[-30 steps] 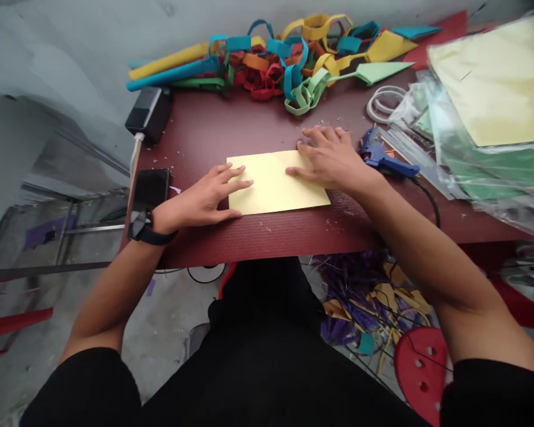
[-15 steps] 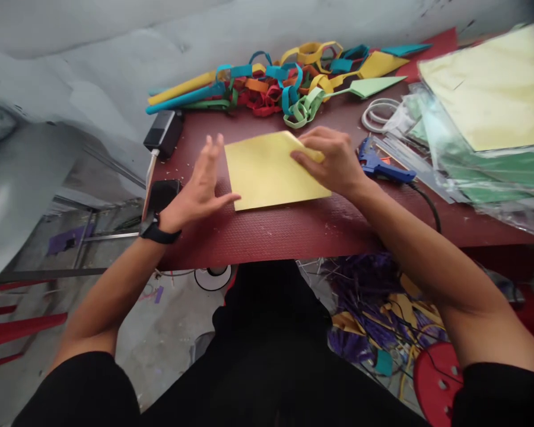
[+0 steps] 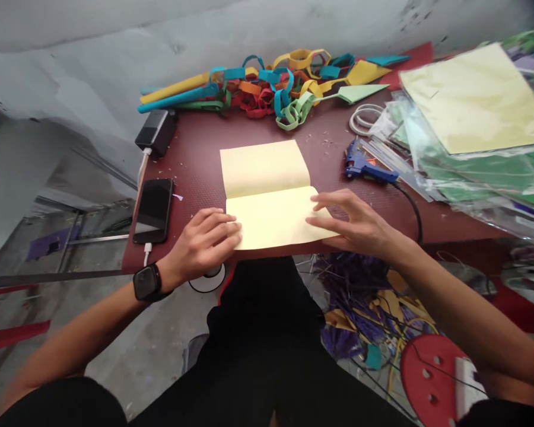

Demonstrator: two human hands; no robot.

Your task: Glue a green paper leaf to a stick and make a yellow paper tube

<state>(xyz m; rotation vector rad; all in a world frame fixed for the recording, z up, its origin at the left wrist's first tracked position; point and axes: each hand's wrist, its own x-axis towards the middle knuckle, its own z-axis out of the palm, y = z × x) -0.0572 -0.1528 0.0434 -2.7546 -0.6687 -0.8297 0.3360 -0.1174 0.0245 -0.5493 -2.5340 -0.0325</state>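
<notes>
A pale yellow sheet of paper (image 3: 271, 193) lies unfolded on the dark red table (image 3: 204, 142), with a crease across its middle. My left hand (image 3: 204, 240) rests with curled fingers on the sheet's near left edge. My right hand (image 3: 353, 222) lies with fingers stretched out on the near right corner. The near half of the sheet reaches the table's front edge. A black watch sits on my left wrist.
A black phone (image 3: 152, 209) on a cable and a black charger box (image 3: 155, 131) sit at the left. A coloured paper chain (image 3: 276, 89) lies at the back. A blue glue gun (image 3: 367, 169) and bagged paper sheets (image 3: 476, 118) lie right. A red stool (image 3: 427, 373) stands below.
The folded sheet has been opened out flat toward me. Both hands came down from its far side to its near edge. The camera view shifted slightly.
</notes>
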